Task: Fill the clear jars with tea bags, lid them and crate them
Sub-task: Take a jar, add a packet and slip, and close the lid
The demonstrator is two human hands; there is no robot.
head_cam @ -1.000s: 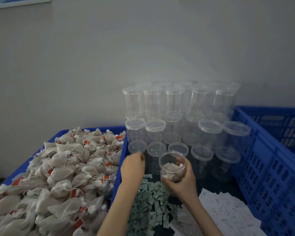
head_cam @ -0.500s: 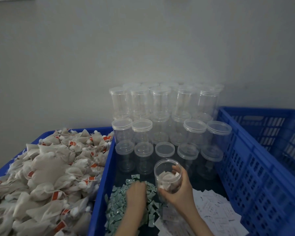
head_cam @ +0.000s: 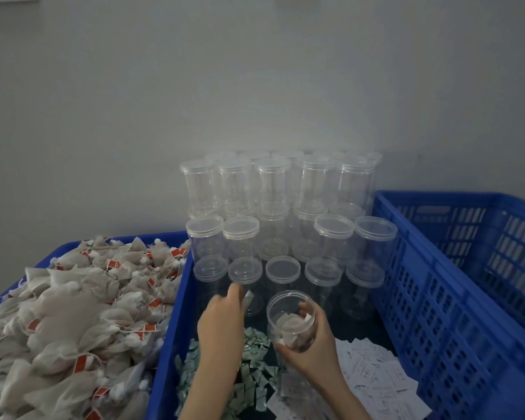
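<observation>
My right hand [head_cam: 314, 354] grips an open, lidless clear jar [head_cam: 288, 324] partly filled with tea bags and tilts its mouth toward me. Just left of the jar, my left hand [head_cam: 222, 319] is raised and pinches a small pale sachet [head_cam: 248, 296] at its fingertips. A heap of beige tea bags [head_cam: 73, 313] with red tags fills the blue crate [head_cam: 169, 338] on the left. Empty clear jars with lids [head_cam: 273, 225] are stacked in several rows behind my hands.
A pile of small green sachets [head_cam: 255, 372] lies under my left forearm. White paper slips [head_cam: 373, 374] are spread to its right. A large blue slatted crate [head_cam: 467, 268] stands at the right. A grey wall is close behind the jars.
My left hand went down from the jar row to the green sachets, then came up pinching one beside the jar. The jar in my right hand stayed roughly in place.
</observation>
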